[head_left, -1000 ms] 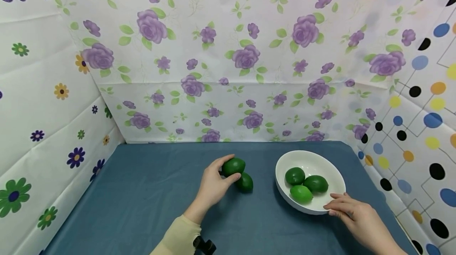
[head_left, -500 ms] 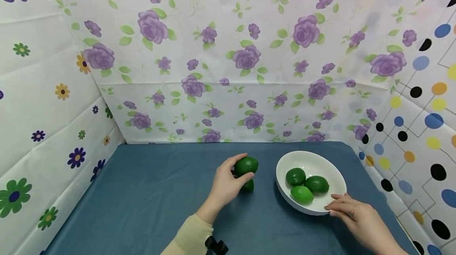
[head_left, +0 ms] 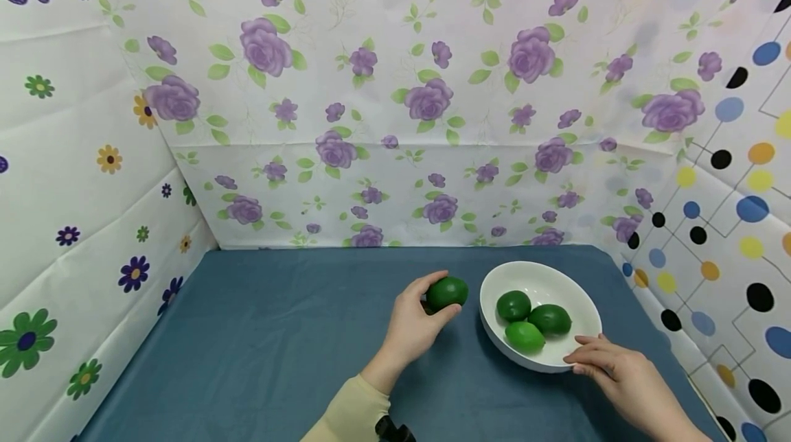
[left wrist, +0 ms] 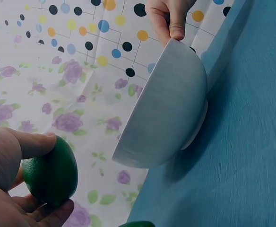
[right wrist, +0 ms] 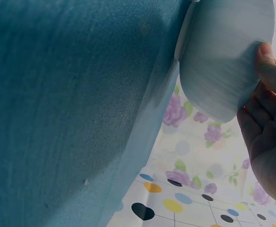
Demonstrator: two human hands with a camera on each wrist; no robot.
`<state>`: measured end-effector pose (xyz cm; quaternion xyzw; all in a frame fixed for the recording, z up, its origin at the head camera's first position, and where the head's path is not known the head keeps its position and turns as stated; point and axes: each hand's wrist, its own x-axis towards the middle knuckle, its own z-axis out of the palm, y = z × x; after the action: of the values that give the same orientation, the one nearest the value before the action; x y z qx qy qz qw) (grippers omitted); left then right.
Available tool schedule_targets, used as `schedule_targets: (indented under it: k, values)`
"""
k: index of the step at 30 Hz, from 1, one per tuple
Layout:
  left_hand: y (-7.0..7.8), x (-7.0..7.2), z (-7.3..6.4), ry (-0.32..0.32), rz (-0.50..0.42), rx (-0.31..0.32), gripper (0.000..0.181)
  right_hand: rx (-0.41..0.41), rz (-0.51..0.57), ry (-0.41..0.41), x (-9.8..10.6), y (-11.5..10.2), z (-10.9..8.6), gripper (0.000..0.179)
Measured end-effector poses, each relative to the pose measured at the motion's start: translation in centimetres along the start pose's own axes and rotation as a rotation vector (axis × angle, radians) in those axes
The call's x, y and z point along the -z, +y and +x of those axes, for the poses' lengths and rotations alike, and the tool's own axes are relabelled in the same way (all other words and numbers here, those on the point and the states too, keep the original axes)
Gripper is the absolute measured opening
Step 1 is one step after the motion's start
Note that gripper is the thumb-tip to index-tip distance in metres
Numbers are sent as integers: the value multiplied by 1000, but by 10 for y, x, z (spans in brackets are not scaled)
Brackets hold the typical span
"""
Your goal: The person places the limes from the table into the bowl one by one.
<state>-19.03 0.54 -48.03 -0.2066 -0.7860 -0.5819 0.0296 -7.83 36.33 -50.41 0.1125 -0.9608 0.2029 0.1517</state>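
My left hand (head_left: 415, 322) grips a dark green lime (head_left: 448, 294) between thumb and fingers, held above the table just left of a white bowl (head_left: 494, 347). In the left wrist view the same lime (left wrist: 53, 172) sits in the fingers, apart from the bowl (left wrist: 168, 111). Inside the bowl lie two dark green limes, one at the back left (head_left: 513, 306) and one at the right (head_left: 550, 320), and a brighter green lime (head_left: 524, 337). My right hand (head_left: 621, 377) pinches the bowl's near right rim. Another green fruit (left wrist: 137, 224) barely shows at the left wrist view's bottom edge; the left hand hides it in the head view.
A blue cloth covers the table (head_left: 247, 346). Behind it hangs a sheet with purple flowers (head_left: 426, 99); patterned sheets also stand at the left (head_left: 80, 188) and right (head_left: 729, 236). A dark strap device (head_left: 395, 429) is on the left wrist.
My left hand has moved right with the lime, nearer the bowl. It now covers the other lime on the table. The right hand and the bowl stay in place.
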Motion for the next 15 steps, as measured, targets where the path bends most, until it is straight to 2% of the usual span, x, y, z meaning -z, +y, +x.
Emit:
schedule_targets:
  k: [10,15]
  values:
    - [5,-13,1,-22,-7,-4,56,-14,24,-15,1,0,1,35]
    - [10,-23,0,-52,2,-38,56,-25,44,-27,1,-1,1,31]
